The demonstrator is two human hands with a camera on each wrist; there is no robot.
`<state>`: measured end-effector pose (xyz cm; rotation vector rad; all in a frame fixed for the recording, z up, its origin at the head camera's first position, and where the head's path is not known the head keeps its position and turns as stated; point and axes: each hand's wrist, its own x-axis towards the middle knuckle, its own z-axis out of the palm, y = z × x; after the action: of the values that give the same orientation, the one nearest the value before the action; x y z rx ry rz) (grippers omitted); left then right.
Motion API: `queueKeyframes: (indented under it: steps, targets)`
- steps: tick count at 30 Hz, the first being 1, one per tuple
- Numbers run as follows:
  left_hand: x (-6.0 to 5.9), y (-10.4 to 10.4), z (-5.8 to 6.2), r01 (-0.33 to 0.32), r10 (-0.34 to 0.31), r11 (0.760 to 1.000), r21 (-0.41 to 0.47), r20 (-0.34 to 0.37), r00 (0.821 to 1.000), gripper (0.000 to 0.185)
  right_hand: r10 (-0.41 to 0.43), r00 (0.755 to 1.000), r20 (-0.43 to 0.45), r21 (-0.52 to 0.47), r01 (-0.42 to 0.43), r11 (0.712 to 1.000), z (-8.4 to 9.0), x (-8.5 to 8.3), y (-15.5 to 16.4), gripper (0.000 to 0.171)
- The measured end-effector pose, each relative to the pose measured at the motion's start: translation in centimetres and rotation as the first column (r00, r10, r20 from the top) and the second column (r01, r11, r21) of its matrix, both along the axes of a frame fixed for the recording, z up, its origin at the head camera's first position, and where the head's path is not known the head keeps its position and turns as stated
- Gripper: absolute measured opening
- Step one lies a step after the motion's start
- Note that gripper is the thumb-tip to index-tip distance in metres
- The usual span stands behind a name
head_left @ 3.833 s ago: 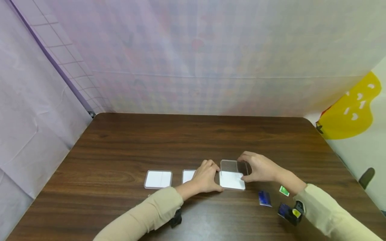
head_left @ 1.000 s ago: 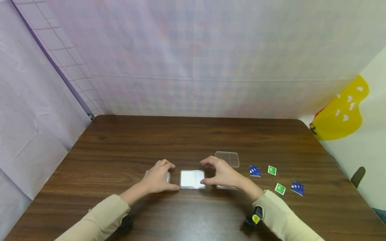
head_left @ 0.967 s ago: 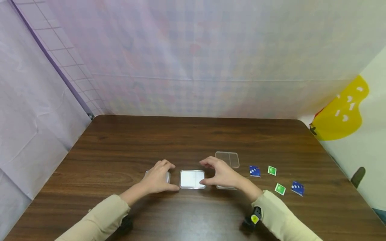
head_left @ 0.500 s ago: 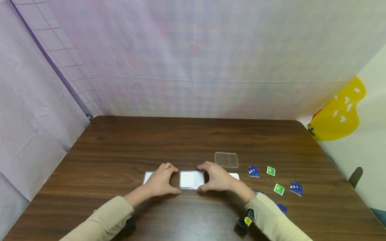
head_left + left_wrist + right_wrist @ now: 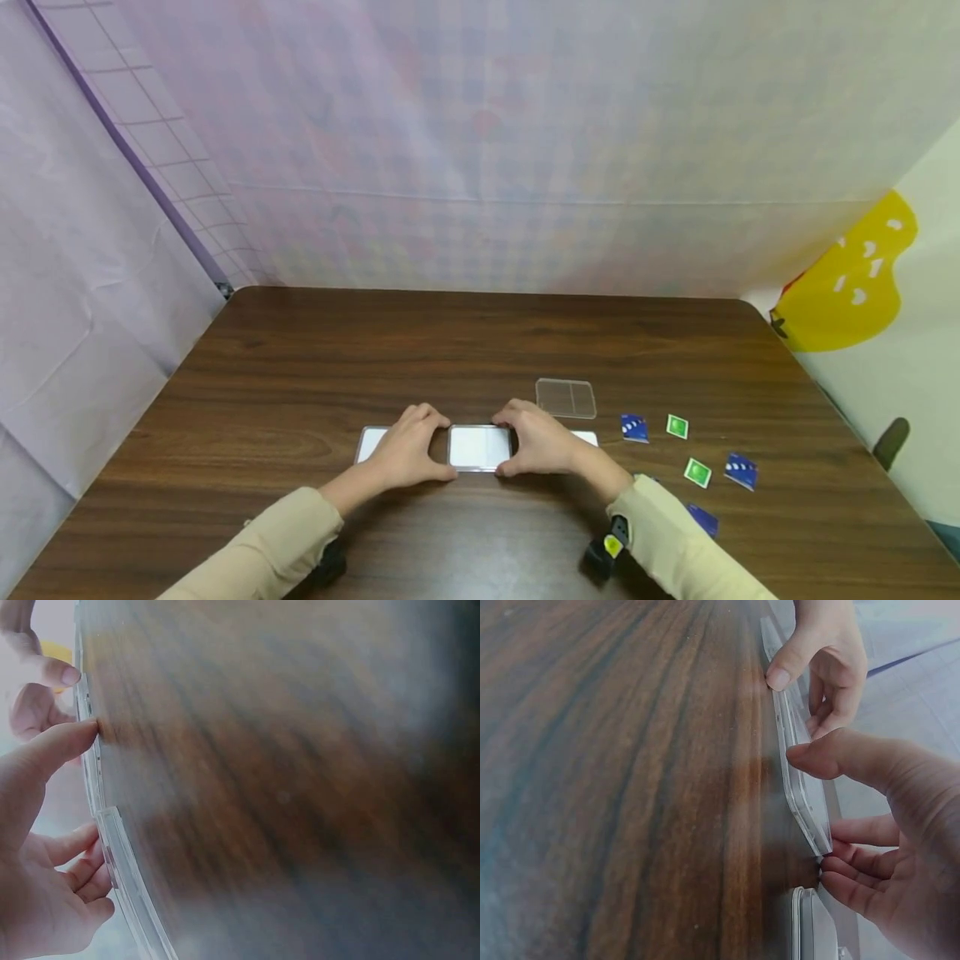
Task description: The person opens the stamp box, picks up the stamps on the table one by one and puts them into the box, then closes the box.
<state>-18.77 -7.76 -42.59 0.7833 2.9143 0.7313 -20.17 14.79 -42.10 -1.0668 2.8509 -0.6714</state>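
Note:
A flat clear plastic box [image 5: 478, 448] with a white inside lies on the table between my hands. My left hand [image 5: 412, 446] pinches its left end, thumb on the near edge and fingers on the far edge. The same grip shows in my right hand [image 5: 536, 442] at the right end. In the right wrist view both thumbs touch the rim of the box [image 5: 801, 776]. A second white-filled box [image 5: 369, 442] is partly hidden behind my left hand. Another white box [image 5: 585, 437] shows past my right hand, with a clear lid [image 5: 566, 398] lying behind it.
To the right lie small blue packets [image 5: 741, 471] and green-and-white square pieces [image 5: 697, 472]. One blue packet [image 5: 702, 519] is partly covered by the right sleeve. A patterned curtain [image 5: 480, 167] hangs behind the brown table [image 5: 375, 350].
Both hands have moved left from the right-hand box to the middle one. The clear lid, earlier held by the right hand, now lies on the table. Lately the hands have closed in on the middle box.

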Motion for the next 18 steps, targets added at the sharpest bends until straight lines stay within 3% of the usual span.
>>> queueKeyframes:
  steps: [18]
  targets:
    - [-0.02,0.02,-0.04,0.009,-0.009,1.0,0.023,0.012,1.0,0.059,0.032,0.999,-0.023,0.028,-0.031,0.999,0.29,-0.23,-0.38,0.053]
